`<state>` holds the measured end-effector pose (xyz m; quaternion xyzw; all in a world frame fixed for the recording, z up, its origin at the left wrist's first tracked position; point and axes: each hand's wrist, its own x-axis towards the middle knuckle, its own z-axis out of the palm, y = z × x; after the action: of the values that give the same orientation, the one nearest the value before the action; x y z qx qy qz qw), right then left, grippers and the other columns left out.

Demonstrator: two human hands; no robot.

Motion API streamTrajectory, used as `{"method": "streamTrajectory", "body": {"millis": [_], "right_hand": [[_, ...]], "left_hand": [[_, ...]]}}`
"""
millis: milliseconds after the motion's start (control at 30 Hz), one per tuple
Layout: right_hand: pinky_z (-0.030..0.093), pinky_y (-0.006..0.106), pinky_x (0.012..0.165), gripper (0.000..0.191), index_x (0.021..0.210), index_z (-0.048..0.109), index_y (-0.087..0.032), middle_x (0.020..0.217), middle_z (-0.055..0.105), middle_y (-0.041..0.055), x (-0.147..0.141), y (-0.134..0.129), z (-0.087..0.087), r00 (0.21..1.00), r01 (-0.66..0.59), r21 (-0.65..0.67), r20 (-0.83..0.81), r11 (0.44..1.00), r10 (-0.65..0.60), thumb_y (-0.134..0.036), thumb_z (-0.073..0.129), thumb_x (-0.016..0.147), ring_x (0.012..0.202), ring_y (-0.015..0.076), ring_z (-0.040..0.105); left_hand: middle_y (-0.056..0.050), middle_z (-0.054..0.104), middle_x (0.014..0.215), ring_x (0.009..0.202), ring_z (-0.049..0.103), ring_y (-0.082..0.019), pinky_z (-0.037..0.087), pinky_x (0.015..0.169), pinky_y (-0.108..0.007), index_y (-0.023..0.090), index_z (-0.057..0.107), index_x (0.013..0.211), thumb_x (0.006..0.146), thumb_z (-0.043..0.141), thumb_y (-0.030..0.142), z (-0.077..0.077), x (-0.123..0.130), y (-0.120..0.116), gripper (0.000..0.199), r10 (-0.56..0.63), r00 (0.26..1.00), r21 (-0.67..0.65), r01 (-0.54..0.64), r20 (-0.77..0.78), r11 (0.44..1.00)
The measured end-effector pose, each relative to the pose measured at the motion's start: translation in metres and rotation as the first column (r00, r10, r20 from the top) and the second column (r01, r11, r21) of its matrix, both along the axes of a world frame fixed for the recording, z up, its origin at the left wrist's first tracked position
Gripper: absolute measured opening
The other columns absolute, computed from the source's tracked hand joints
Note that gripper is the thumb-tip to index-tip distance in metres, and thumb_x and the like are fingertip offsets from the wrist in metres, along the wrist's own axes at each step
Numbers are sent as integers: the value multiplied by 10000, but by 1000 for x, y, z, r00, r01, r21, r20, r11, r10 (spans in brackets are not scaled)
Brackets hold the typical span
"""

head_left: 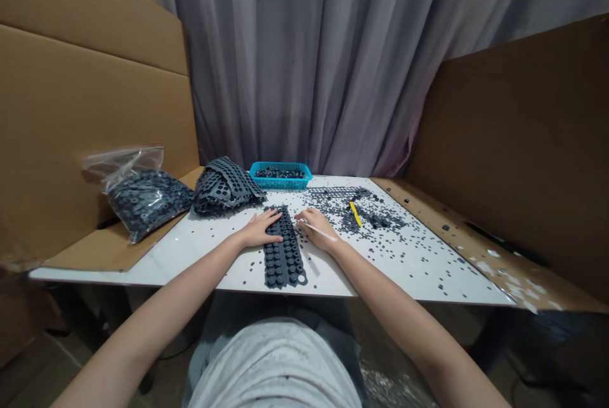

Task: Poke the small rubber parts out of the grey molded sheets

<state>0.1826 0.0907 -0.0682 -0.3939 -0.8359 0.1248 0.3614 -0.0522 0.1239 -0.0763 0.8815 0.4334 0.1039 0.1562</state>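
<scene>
A dark rubber sheet (284, 259) with rows of round raised pieces lies lengthwise on the white table in front of me. My left hand (261, 228) rests flat on its left side, fingers spread across the rows. At the sheet's right edge, my right hand (316, 228) is closed around a thin white stick (316, 230), its tip end near the round pieces. One round hole shows at the sheet's near right corner. Small dark bits lie scattered about the sheet.
Left of the sheet are a pile of perforated dark sheets (226, 186) and a clear bag (145, 195) of dark parts. A blue basket (280, 183) stands at the back. A yellow tool (355, 214) lies among dark bits on the right. Cardboard walls (518, 160) flank the table (409, 275).
</scene>
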Motion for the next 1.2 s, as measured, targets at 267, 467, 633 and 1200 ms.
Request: {"method": "streamTrajectory", "body": {"millis": [267, 467, 633, 1200], "right_hand": [[481, 380, 866, 249, 864, 617, -184, 1030, 703, 81, -2, -7, 2, 949, -294, -325, -213, 899, 234, -420, 539, 876, 997, 220, 627], [453, 410, 915, 294, 840, 649, -184, 967, 703, 80, -2, -7, 4, 953, -292, -297, -170, 909, 251, -466, 566, 853, 1055, 238, 590], [424, 436, 937, 242, 869, 666, -181, 955, 688, 98, -4, -11, 6, 958, -286, -213, -90, 934, 272, -407, 579, 859, 1068, 259, 563], [458, 365, 847, 154, 994, 631, -168, 964, 652, 102, -9, -28, 4, 958, -205, 37, 213, 978, 192, -210, 510, 909, 955, 228, 568]], "left_hand": [[-98, 158, 1554, 1426, 101, -319, 55, 1116, -567, 249, 274, 1461, 769, 518, 672, -1, -1, 0, 846, -9, 1000, -1, 9, 1, 1000], [-97, 167, 1554, 1425, 108, -318, 64, 1119, -560, 250, 274, 1461, 769, 512, 678, 0, -1, 0, 848, -13, 1000, 2, 13, -7, 1000], [-93, 167, 1554, 1424, 105, -323, 63, 1120, -560, 243, 286, 1458, 767, 500, 694, -2, -1, 2, 853, -10, 1000, 7, 10, -9, 1000], [-96, 193, 1547, 1417, 131, -340, 73, 1121, -561, 237, 314, 1447, 755, 519, 700, -5, -1, 3, 857, -1, 1000, 19, 1, 10, 1000]]}}
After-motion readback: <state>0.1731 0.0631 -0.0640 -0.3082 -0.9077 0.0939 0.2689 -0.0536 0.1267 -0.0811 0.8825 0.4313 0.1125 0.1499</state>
